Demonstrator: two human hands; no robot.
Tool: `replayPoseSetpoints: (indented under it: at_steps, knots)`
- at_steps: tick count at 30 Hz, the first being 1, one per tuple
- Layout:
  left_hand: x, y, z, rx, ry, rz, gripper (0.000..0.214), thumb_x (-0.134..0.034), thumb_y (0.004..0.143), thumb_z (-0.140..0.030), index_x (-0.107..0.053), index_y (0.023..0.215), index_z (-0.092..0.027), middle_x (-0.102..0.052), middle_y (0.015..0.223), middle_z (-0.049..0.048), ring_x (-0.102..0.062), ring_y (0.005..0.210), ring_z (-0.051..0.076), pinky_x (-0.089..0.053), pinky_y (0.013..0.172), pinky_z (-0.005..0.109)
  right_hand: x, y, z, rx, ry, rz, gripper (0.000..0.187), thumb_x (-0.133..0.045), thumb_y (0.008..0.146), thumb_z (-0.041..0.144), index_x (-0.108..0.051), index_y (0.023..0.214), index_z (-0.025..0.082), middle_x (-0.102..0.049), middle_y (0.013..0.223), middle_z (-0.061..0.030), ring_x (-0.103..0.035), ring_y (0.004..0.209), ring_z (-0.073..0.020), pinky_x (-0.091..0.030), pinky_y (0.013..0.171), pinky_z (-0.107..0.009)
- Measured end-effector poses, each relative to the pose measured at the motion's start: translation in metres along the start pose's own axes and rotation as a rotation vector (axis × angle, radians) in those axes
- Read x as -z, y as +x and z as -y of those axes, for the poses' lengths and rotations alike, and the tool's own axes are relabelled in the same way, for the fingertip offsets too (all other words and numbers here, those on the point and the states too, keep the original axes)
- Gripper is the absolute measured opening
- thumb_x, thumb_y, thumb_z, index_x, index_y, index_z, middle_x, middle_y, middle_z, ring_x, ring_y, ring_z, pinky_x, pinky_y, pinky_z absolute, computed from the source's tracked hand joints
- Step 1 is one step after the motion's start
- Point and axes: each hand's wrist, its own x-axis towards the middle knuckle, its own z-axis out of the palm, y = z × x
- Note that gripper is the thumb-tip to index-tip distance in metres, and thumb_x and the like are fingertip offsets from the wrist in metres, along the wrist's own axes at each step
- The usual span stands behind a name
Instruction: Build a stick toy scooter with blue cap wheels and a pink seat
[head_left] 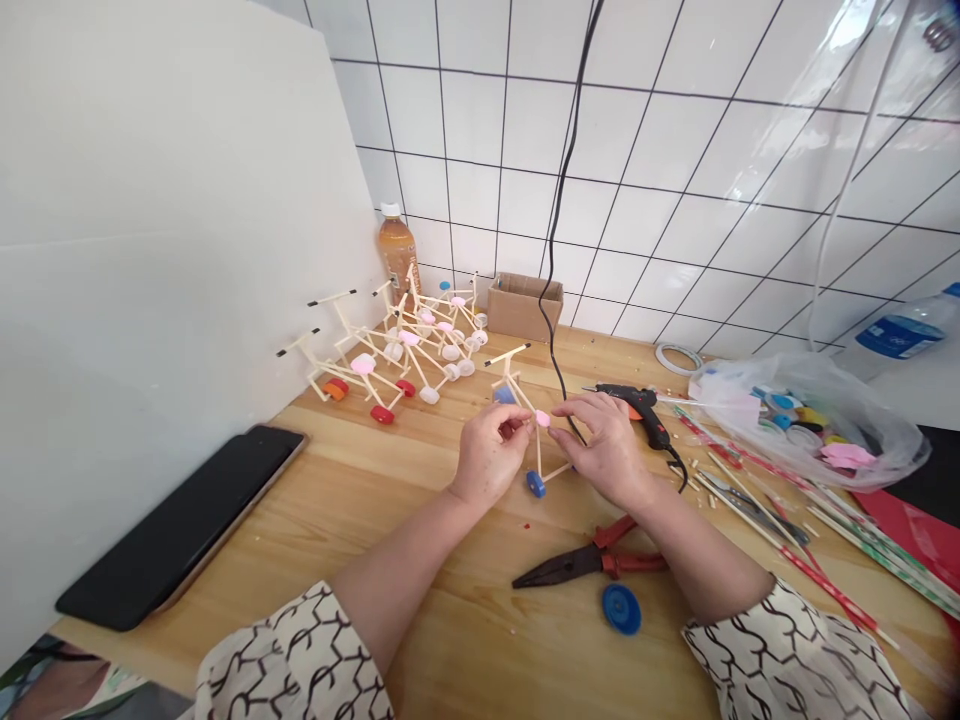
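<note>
Your left hand (pixel 487 455) and right hand (pixel 604 450) pinch a stick-frame model (pixel 525 425) between them, both narrowly closed on its frame above the tabletop (pixel 465 640). A pink piece (pixel 542 418) sits on the frame beside your right fingertips (pixel 559 412), and a blue bottle-cap wheel (pixel 535 484) marks the model's lower end.

Containers, placed from the model: to the right, a clear plastic bag (pixel 806 425) holds blue, yellow and white bottle caps with pink pieces. Directly behind, an open cardboard box (pixel 525 310) stands against the tiled wall; its contents are out of sight. Behind and to the left, a capped plastic bottle of amber drink (pixel 397 250) stands near the wall. At the far right, a plastic bottle with a blue label (pixel 904 335) lies partly in view.

Other items: left of the model, similar stick models with cap wheels (pixel 397 350) form a tangled group. Just right, a hot glue gun (pixel 634 412) lies on its side. Nearer you, red-handled pliers (pixel 592 555) and a loose blue bottle cap (pixel 621 609) rest on the wood.
</note>
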Motion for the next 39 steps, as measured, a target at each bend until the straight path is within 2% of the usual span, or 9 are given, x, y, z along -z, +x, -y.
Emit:
replayPoseSetpoints:
  at_steps: [10,16,23,29,32,36,39]
  knots:
    - [-0.001,-0.001,-0.001,0.05,-0.006,0.052,0.01,-0.057,0.076,-0.016,-0.066,0.073,-0.014,-0.065,0.071,0.004,-0.056,0.062,0.012,-0.045,0.062,0.023,-0.002,0.0,0.006,0.008,0.004,0.013,0.014,-0.056,0.085,0.029,-0.065,0.079,0.02,-0.069,0.083,-0.0037,-0.058,0.083,-0.0205,-0.033,0.076,-0.034]
    - [0.0,0.0,0.0,0.111,-0.077,0.081,0.015,-0.056,0.078,-0.025,-0.066,0.073,-0.014,-0.066,0.071,0.0046,-0.057,0.064,0.014,-0.044,0.063,0.024,0.005,0.002,0.001,-0.033,-0.018,0.017,0.009,-0.062,0.08,0.027,-0.065,0.079,0.019,-0.069,0.085,-0.0044,-0.059,0.085,-0.0217,-0.034,0.077,-0.035]
    - [0.0,0.002,0.002,0.206,-0.155,0.087,0.014,-0.057,0.077,-0.026,-0.064,0.074,-0.014,-0.066,0.074,0.0048,-0.059,0.069,0.015,-0.044,0.067,0.025,0.012,0.005,-0.012,-0.14,-0.045,0.256,0.001,-0.065,0.074,0.02,-0.065,0.073,0.02,-0.07,0.08,-0.0017,-0.061,0.082,-0.0208,-0.034,0.076,-0.035]
    - [-0.001,0.003,0.004,0.265,-0.231,0.096,0.014,-0.059,0.075,-0.026,-0.064,0.078,-0.013,-0.067,0.078,0.0063,-0.059,0.072,0.015,-0.045,0.068,0.025,0.013,0.006,-0.006,-0.13,-0.059,0.329,0.006,-0.063,0.077,0.022,-0.065,0.073,0.02,-0.07,0.078,-0.0028,-0.061,0.081,-0.0202,-0.035,0.075,-0.034]
    - [0.0,0.004,0.003,0.329,-0.288,0.095,0.017,-0.06,0.073,-0.027,-0.065,0.082,-0.014,-0.066,0.077,0.0057,-0.058,0.069,0.014,-0.043,0.062,0.023,0.012,0.005,-0.002,-0.124,-0.078,0.343,0.006,-0.063,0.078,0.024,-0.065,0.075,0.019,-0.07,0.079,-0.004,-0.06,0.081,-0.0203,-0.035,0.076,-0.033]
    - [-0.001,0.006,0.001,0.483,-0.427,0.116,0.021,-0.062,0.07,-0.027,-0.067,0.085,-0.013,-0.062,0.067,0.002,-0.049,0.053,0.009,-0.036,0.048,0.02,0.009,0.003,0.003,-0.081,-0.131,0.353,0.007,-0.06,0.081,0.023,-0.066,0.079,0.019,-0.07,0.082,-0.0039,-0.059,0.085,-0.0208,-0.032,0.078,-0.034]
    - [-0.002,0.006,-0.001,0.556,-0.517,0.143,0.022,-0.063,0.067,-0.027,-0.067,0.084,-0.013,-0.059,0.062,-0.0001,-0.044,0.048,0.006,-0.033,0.046,0.019,0.006,0.001,0.006,-0.049,-0.163,0.351,0.009,-0.058,0.081,0.019,-0.065,0.076,0.018,-0.069,0.078,-0.0044,-0.058,0.082,-0.0207,-0.032,0.076,-0.034]
